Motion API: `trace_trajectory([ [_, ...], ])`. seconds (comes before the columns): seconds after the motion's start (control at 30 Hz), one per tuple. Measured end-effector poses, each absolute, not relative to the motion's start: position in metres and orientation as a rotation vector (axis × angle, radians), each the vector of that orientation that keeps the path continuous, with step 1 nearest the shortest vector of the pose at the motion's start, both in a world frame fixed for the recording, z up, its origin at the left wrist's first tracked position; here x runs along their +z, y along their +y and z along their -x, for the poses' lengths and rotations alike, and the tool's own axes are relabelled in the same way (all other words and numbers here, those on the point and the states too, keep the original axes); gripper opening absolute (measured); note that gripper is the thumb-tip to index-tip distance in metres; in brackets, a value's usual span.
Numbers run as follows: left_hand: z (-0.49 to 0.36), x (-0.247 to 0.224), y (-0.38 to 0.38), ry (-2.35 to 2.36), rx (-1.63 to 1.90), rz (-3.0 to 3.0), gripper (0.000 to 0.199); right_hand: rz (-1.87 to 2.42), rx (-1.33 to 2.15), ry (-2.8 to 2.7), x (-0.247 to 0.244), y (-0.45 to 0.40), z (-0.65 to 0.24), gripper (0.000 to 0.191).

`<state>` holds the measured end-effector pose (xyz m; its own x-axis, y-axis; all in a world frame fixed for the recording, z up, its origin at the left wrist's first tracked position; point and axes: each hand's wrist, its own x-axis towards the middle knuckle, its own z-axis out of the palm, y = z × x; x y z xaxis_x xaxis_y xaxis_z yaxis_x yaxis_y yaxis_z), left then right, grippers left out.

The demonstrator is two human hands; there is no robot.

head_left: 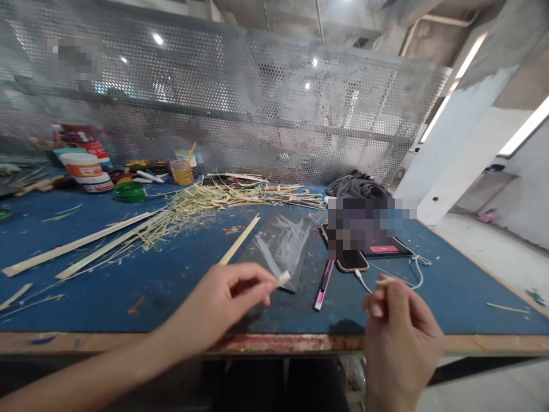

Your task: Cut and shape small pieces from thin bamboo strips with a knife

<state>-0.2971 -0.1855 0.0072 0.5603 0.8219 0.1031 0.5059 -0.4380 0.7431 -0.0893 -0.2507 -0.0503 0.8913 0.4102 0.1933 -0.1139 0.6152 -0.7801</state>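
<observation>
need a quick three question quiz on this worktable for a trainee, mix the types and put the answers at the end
1. Multiple choice: which thing lies on the table between the left hand and the right hand?
A) a roll of green tape
B) a pink cutter
C) an orange and white tub

2. True or false: the left hand pinches a pale piece between thumb and finger.

3. Fill in: the phone has a white ____ plugged into its near end.

Key: 1. B; 2. True; 3. cable
</observation>
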Motion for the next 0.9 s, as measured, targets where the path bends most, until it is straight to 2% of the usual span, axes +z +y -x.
trace_trajectory([
  [0.1,0.308,0.020,-0.135,1.282,0.924,-2.446,0.026,0.891,0.430,-0.422,-0.053,-0.251,0.100,0.019],
  [0.2,0.323,0.029,-0.076,1.568,0.829,-2.642,0.028,0.879,0.531,-0.437,-0.059,-0.250,0.109,0.020],
  [0.3,0.330,0.027,-0.044,1.585,0.887,-2.665,0.032,0.926,0.566,-0.507,-0.067,-0.248,0.112,0.019],
  [0.4,0.314,0.019,-0.055,1.359,0.840,-2.712,0.029,0.999,0.575,-0.600,-0.073,-0.245,0.115,0.021],
  [0.5,0.284,0.013,-0.090,0.987,0.628,-2.693,0.024,1.090,0.534,-0.649,-0.076,-0.241,0.120,0.023],
  [0.6,0.259,0.008,-0.119,0.660,0.508,-2.309,0.023,1.199,0.454,-0.730,-0.078,-0.238,0.122,0.024],
  [0.7,0.250,0.002,-0.129,0.586,0.513,-2.028,0.020,1.246,0.386,-0.841,-0.079,-0.239,0.122,0.020],
  [0.9,0.256,-0.007,-0.132,0.532,0.590,-2.019,0.009,1.216,0.306,-1.022,-0.079,-0.243,0.123,0.013],
])
